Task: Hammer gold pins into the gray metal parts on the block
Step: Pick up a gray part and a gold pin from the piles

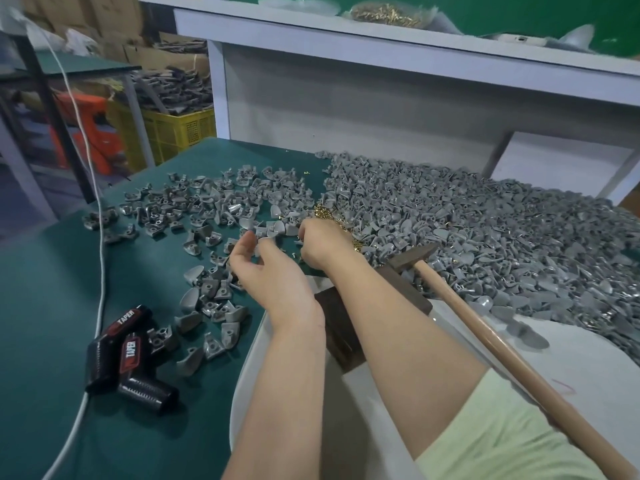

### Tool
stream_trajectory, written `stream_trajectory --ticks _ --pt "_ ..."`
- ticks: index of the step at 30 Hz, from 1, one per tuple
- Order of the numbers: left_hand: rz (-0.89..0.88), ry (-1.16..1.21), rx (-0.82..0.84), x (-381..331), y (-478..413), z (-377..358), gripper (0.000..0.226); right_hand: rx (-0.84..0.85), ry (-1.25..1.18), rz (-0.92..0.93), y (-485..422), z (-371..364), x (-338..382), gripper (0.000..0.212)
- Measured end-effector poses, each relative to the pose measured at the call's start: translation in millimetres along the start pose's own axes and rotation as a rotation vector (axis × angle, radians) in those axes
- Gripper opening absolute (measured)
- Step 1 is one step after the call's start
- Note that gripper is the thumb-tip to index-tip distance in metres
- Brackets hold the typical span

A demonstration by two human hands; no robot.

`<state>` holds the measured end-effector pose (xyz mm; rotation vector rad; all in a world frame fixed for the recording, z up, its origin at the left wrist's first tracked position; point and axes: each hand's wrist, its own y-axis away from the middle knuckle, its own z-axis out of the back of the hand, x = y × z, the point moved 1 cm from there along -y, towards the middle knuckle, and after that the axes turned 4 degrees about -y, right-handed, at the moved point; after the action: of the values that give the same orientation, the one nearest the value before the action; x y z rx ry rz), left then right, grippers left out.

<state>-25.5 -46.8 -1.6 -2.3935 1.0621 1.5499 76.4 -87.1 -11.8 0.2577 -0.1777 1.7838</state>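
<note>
My left hand [258,268] reaches over the green mat, thumb and fingers curled round a small gray metal part [267,233]. Close beside it, my right hand [317,244] has its fingers curled downward, pinching a small gold pin [293,253]; its fingertips are mostly hidden. Just behind my right hand lies a small heap of gold pins [330,216]. The dark block [346,336] sits under my forearms. A wooden-handled hammer [412,258] lies to the right, untouched, its head resting at the edge of the gray pile.
A big heap of gray parts [485,230] covers the right of the table, with scattered ones [207,202] to the left. Two black tape tools [128,355] and a white cable [100,271] lie front left. A white shelf [381,46] stands behind.
</note>
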Motion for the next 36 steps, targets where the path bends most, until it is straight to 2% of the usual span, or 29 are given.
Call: stream_trajectory --ticks 9,11,15,17,19,23,26,27,29,31,33,36 --pt "0.004 -0.002 0.021 2.2 1.4 0.1 0.023 -0.124 -0.001 0.025 0.1 -4.7 -3.1 0.024" --pt "0.002 -0.008 0.044 2.4 1.2 0.0 0.023 -0.186 -0.098 0.038 2.7 2.3 -3.5 0.021" --pt "-0.072 -0.108 0.195 3.2 3.9 -1.9 0.026 -0.277 -0.551 0.110 25.3 33.7 -3.1 0.027" --pt "-0.117 -0.162 0.293 2.6 7.6 -3.8 0.026 -0.291 -0.601 0.227 43.5 49.3 -4.0 0.026" --pt "-0.128 -0.198 0.377 0.7 12.2 -5.2 0.021 -0.305 -0.530 0.332 60.1 58.9 -5.7 0.023" --pt "-0.122 -0.152 0.381 -4.3 13.3 -5.0 0.014 -0.228 -0.476 0.448 77.1 64.9 -13.0 0.034" --pt "-0.043 0.021 0.287 -5.3 6.9 -2.2 0.014 -0.150 -0.608 0.353 73.5 67.7 -27.8 0.041" --pt "-0.023 0.071 0.252 -5.2 4.8 -1.3 0.013 -0.177 -0.580 0.278 67.6 65.9 -33.2 0.037" --pt "0.000 0.118 0.201 -3.9 1.8 -0.5 0.012 -0.214 -0.376 0.131 51.8 56.5 -38.6 0.024" --pt "-0.020 0.097 0.181 -2.1 0.7 0.0 0.018 -0.128 -0.193 0.059 34.8 39.9 -33.9 0.019" --pt "-0.075 0.045 0.176 -0.9 0.5 0.0 0.023 -0.031 -0.059 0.027 21.0 23.3 -24.5 0.019" --pt "-0.115 0.023 0.184 -0.3 1.4 -0.6 0.024 0.015 0.084 -0.011 11.5 10.6 -14.6 0.026"
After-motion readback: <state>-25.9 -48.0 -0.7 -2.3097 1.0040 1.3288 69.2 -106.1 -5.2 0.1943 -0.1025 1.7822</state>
